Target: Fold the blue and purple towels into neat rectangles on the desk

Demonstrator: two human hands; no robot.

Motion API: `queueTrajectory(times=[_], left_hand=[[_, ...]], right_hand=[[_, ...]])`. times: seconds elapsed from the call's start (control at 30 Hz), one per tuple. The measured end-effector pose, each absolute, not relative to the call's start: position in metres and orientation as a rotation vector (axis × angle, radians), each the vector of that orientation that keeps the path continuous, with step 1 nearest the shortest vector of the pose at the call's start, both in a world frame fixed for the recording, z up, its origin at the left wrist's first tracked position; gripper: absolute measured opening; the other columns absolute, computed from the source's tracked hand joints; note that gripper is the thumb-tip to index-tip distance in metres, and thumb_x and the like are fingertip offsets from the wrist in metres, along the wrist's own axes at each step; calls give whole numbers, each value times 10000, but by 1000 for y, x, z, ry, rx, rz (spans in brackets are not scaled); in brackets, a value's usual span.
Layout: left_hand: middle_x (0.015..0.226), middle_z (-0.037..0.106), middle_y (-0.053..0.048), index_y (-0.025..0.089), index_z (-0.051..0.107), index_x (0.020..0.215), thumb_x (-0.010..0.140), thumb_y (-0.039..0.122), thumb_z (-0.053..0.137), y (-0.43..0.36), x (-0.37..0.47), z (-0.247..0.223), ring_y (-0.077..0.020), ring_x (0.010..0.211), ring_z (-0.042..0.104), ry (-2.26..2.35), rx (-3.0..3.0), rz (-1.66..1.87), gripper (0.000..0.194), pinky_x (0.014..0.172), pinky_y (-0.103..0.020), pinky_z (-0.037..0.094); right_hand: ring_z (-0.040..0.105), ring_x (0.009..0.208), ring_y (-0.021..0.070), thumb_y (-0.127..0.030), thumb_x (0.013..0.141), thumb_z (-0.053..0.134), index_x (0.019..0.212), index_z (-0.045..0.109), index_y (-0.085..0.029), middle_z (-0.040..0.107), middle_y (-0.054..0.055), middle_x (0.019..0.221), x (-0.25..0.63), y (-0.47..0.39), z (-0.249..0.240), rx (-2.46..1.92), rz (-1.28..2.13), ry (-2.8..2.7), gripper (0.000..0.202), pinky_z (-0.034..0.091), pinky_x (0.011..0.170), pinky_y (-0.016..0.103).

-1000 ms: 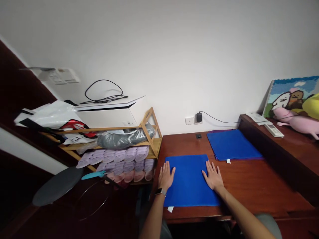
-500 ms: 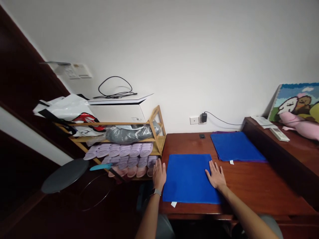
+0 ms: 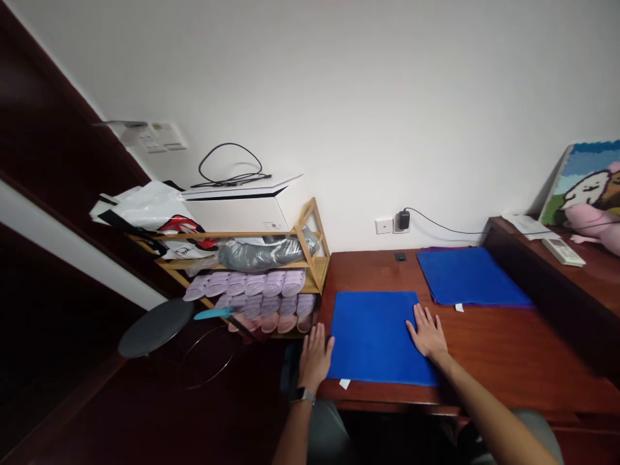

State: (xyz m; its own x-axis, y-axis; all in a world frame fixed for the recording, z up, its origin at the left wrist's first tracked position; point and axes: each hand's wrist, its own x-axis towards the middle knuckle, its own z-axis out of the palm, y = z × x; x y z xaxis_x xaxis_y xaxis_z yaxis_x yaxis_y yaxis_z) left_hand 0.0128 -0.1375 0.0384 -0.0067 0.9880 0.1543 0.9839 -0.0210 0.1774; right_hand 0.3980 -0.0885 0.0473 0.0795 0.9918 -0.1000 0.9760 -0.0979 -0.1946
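Observation:
A blue cloth (image 3: 375, 339) lies flat on the brown wooden table (image 3: 498, 349), with a white tag at its lower left edge. My left hand (image 3: 314, 358), with a watch at the wrist, is at the cloth's left side by the table edge, fingers extended and nothing held. On the cloth's right edge rests my right hand (image 3: 429, 332), palm down with its fingers spread. Farther back on the right, another blue cloth (image 3: 472, 274) lies over a purple one, whose edge shows.
A wooden rack (image 3: 317, 258) with slippers (image 3: 252, 284), a white box (image 3: 237, 213) and bags stands left of the table. Beside it is a dark round stool (image 3: 155, 328). A remote (image 3: 563, 252), pink plush toy (image 3: 595, 226) and picture sit on the raised right ledge.
The view has shifted slightly, moving the rack and table rightward in the picture. My left hand has slid down along the cloth's left side; my right hand stays at the right edge.

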Motion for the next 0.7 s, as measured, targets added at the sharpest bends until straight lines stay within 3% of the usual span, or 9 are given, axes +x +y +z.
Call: queueTrajectory(times=[0.2,0.43,0.7], left_hand=[[1643,421,-179,104,194,1660,1080,469,152,-145,-26,39,-307,1559,317,2396,2078,660,687,1257,-564,301],[1702,335,-48,209,263,1652,1097,482,212,-103,118,81,-192,1586,246,1686,2515,598,621,1305,-435,250],[1694,341,-68,173,272,1649,1085,526,102,-45,259,81,-187,1582,251,1415,2489,447,687,1309,-416,243]], right_hand=[[56,1618,227,-605,1024,87,1678,101,-172,111,-18,1748,397,-90,50,-2252,320,-2060,785,-5,1300,485],[55,1618,216,-598,1032,106,1676,91,-180,94,-16,1749,396,-87,54,-2253,330,-2058,768,-11,1301,473],[31,1619,211,-504,1045,136,1672,112,-189,105,-19,1747,394,-84,59,-2247,386,-2080,703,-24,1300,477]])
